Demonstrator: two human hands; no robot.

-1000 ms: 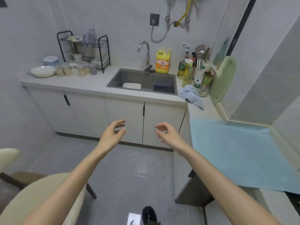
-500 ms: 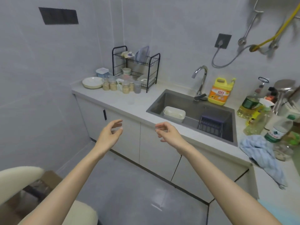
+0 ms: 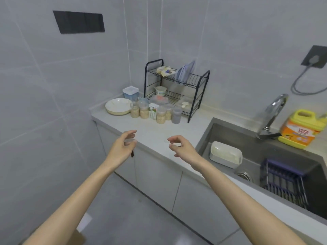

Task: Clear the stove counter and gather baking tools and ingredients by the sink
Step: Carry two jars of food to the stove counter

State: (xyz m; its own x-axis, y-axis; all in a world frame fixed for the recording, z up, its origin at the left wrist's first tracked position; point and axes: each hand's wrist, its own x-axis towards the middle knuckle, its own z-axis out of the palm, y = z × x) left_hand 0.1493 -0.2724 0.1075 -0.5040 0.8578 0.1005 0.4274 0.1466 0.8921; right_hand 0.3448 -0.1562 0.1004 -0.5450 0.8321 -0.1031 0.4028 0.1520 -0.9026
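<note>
Both my hands are held out in front of me with loosely curled fingers and nothing in them. My left hand (image 3: pixel 123 147) hovers at the front edge of the grey counter (image 3: pixel 159 131); my right hand (image 3: pixel 182 147) hovers over the counter just left of the sink (image 3: pixel 256 138). At the counter's far left stand several small jars of grain (image 3: pixel 154 113), a small carton (image 3: pixel 153 111), a white plate (image 3: pixel 118 106) and a lidded clear box (image 3: pixel 130 92). Behind them is a black two-tier dish rack (image 3: pixel 177 89) holding packets and a tub.
The sink holds a white lidded container (image 3: pixel 225 156) and a dark purple drainer basket (image 3: pixel 284 179). A chrome tap (image 3: pixel 272 115) and a yellow detergent jug (image 3: pixel 300 129) stand behind it. White cabinet doors (image 3: pixel 159 175) run below the counter; a tiled wall closes the left side.
My view has swung left from the stove counter with the blue mat to the sink counter and come closer. Both hands keep the same empty pose in front of me.
</note>
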